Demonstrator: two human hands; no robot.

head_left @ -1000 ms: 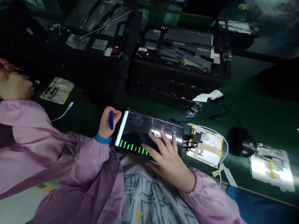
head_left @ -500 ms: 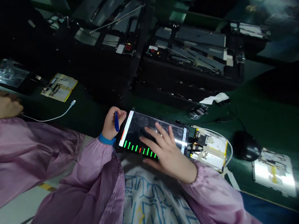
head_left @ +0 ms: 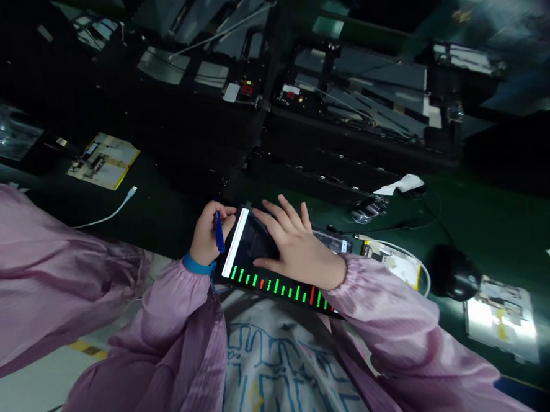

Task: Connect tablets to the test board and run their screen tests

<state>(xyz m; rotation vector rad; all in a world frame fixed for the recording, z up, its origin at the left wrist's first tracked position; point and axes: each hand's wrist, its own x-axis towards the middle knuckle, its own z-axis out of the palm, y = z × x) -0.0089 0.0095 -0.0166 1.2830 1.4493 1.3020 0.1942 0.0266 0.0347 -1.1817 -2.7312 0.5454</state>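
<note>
A lit touchscreen panel (head_left: 263, 241) lies at the table's near edge, with rows of green and red text along its lower side. Over it spreads my right hand (head_left: 295, 239), fingers apart, palm down; whether it touches the glass I cannot tell. My left hand (head_left: 209, 232) is curled around a blue pen (head_left: 219, 231), beside the panel's left edge, and wears a blue wristband (head_left: 198, 265). Right of the panel, a pale circuit board assembly with yellow edges (head_left: 400, 267) is partly hidden behind my right sleeve.
Black trays hold dark screen units (head_left: 375, 94) with cables at the back. A black mouse-like device (head_left: 455, 272) and a silvery panel (head_left: 500, 319) lie at right. At left are another board assembly (head_left: 103, 162), a white cable (head_left: 112, 215) and a co-worker's sleeve (head_left: 50, 263).
My right hand has moved up and slightly left across the screen. At far left, the co-worker's hands have mostly left the view. My left hand keeps the pen.
</note>
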